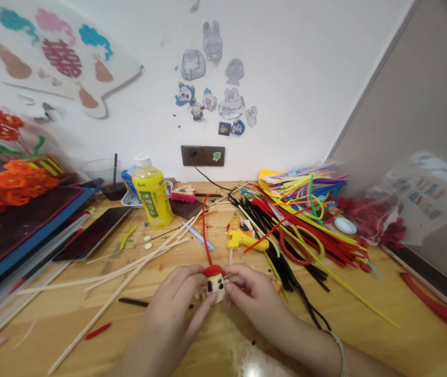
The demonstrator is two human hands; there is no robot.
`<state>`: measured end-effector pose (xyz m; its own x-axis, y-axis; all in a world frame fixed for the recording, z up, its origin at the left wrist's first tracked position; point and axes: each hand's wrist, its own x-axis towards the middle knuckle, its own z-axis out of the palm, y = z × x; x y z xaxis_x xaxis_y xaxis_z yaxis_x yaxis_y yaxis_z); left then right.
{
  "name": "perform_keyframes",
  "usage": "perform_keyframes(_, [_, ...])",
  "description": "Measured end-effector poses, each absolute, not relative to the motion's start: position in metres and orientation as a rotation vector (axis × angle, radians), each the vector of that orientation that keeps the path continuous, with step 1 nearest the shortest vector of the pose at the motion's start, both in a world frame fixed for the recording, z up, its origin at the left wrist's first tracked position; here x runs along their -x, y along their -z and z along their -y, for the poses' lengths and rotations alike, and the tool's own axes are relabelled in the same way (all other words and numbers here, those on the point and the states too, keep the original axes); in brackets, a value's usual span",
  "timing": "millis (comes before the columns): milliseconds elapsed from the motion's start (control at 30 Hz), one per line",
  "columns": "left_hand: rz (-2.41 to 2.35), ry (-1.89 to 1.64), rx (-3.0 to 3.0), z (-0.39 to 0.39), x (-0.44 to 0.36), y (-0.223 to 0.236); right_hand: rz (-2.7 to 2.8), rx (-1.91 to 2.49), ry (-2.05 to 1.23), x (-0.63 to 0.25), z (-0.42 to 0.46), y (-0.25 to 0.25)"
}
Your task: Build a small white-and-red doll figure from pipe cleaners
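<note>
Both of my hands meet around a small fuzzy figure (216, 286) at the front middle of the table. It has a cream body with black marks, a yellow band and a red top. From that top a long red pipe cleaner (204, 225) sticks up. My left hand (178, 296) grips the figure from the left, thumb low and fingers at the red rim. On the other side, my right hand (253, 290) pinches it between thumb and fingers. Just beyond lies a yellow glue gun (245, 240), its nozzle hidden among small scraps.
Pipe cleaners in many colours (313, 220) lie heaped at the right, near red-handled scissors (292, 248). Pale wooden strips (137, 269) cross the left side. A yellow drink bottle (153, 193), a dark phone (92, 234) and orange fuzzy flowers (15, 191) stand or lie leftward.
</note>
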<state>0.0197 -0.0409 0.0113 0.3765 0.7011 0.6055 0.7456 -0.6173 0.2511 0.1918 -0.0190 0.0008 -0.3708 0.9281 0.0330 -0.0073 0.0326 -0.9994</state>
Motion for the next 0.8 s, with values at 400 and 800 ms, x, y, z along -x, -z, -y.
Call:
perform_keyframes(400, [1.363, 1.189, 2.487, 0.0429, -0.0211, -0.0112, 1.648, 1.040, -1.163, -0.1971, 0.0185, 0.0022])
perform_keyframes(800, [1.369, 1.208, 2.408, 0.0415, -0.0216, -0.0142, 1.769, 1.034, -0.967, -0.1999, 0.0205, 0.0009])
